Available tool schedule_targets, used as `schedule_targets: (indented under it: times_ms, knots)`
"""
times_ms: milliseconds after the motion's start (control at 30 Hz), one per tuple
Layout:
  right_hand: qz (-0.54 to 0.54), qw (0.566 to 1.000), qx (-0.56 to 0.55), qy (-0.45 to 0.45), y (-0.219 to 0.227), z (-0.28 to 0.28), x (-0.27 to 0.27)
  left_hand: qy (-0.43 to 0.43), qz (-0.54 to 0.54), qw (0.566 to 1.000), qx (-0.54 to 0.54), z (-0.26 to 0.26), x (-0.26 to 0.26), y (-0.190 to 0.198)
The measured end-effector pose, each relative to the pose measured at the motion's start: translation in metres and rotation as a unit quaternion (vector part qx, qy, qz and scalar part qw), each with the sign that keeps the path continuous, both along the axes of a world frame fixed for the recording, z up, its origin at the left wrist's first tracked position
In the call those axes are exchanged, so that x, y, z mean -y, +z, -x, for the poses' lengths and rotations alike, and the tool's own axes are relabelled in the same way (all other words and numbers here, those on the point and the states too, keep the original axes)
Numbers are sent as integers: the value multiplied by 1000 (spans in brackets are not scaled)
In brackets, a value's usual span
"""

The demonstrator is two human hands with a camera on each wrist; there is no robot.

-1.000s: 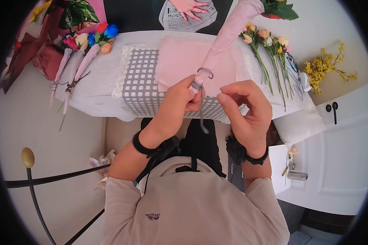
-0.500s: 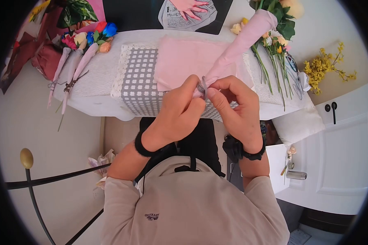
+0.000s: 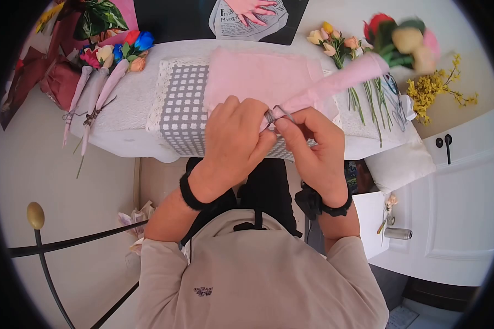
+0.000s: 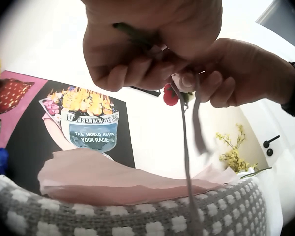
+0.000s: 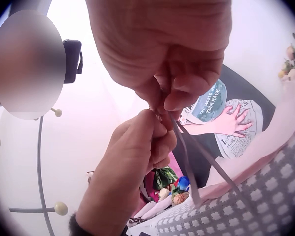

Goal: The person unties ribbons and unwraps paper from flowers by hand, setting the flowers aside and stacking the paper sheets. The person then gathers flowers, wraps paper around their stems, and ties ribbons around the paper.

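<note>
Above the near edge of the checked cloth [image 3: 185, 98], the left hand [image 3: 233, 143] grips the narrow end of the wrapped bouquet [image 3: 337, 83], fingers curled round it. Right beside it, the right hand [image 3: 316, 153] pinches the gray ribbon [image 3: 283, 113], which forms a loop at the bouquet's bound neck; two ribbon ends hang below the fingers. From this grip the pink cone slants away toward the cloth's right side, its blurred flower heads [image 3: 405, 44] well beyond it. Pink sheets [image 3: 258, 68] lie on the cloth. Loose flowers [image 3: 335, 43] lie to its right, small wrapped bouquets [image 3: 96, 90] to its left.
</note>
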State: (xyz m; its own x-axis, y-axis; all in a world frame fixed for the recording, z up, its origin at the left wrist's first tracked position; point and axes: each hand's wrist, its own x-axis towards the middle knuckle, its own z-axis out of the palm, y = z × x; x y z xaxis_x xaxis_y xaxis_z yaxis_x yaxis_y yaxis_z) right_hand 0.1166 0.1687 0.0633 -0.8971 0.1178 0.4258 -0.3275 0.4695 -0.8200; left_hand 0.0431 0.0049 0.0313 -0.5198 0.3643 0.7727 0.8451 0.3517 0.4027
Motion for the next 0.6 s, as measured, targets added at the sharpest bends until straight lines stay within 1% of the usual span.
schedule_targets:
  times_ms: [67, 100, 133, 167, 233, 267, 300, 333, 367, 400, 433, 467, 500, 533, 567, 600]
  knots:
    - [9, 1000, 5, -1, 1, -3, -2, 40, -40, 998, -4, 1, -1, 0]
    - [47, 999, -4, 21, 4, -5, -3, 40, -40, 998, -4, 1, 0, -3]
    - [85, 995, -13, 42, 6, -7, -3, 50, -22, 997, 46, 2, 1, -7]
    - [86, 995, -12, 41, 9, -8, -5, 59, -4, 994, 96, 2, 1, -10]
    - [134, 988, -34, 71, 12, -10, -8, 51, -9, 995, 90, -1, -3, -17]
    - [135, 988, -35, 69, 14, -7, -8, 43, -15, 995, 84, -3, -5, -20]
    - [186, 977, -80, 66, 14, -3, -6, 40, -13, 995, 85, -5, -5, -21]
    - [236, 962, -124, 64, 16, 0, -4, 19, -14, 995, 102, -7, -5, -22]
    - [235, 962, -123, 63, 22, 0, -2, -2, -15, 993, 118, -9, -5, -23]
    - [214, 961, -170, 41, 33, 0, 1, -2, -16, 993, 118, -11, -4, -22]
    - [192, 957, -215, 19, 40, 0, 3, -60, -34, 968, 240, -13, -2, -18]
    - [177, 957, -227, 26, 42, -4, 0, -117, -51, 925, 358, -14, 0, -16]
    - [178, 957, -226, 25, 38, -10, -7, -117, -51, 924, 359, -13, 0, -15]
    - [134, 967, -207, 60, 31, -16, -15, -180, -101, 882, 424, -10, 0, -15]
    - [89, 973, -188, 96, 25, -21, -19, -241, -151, 828, 483, -9, 0, -14]
    - [88, 973, -188, 97, 21, -28, -18, -241, -152, 828, 482, -9, 0, -9]
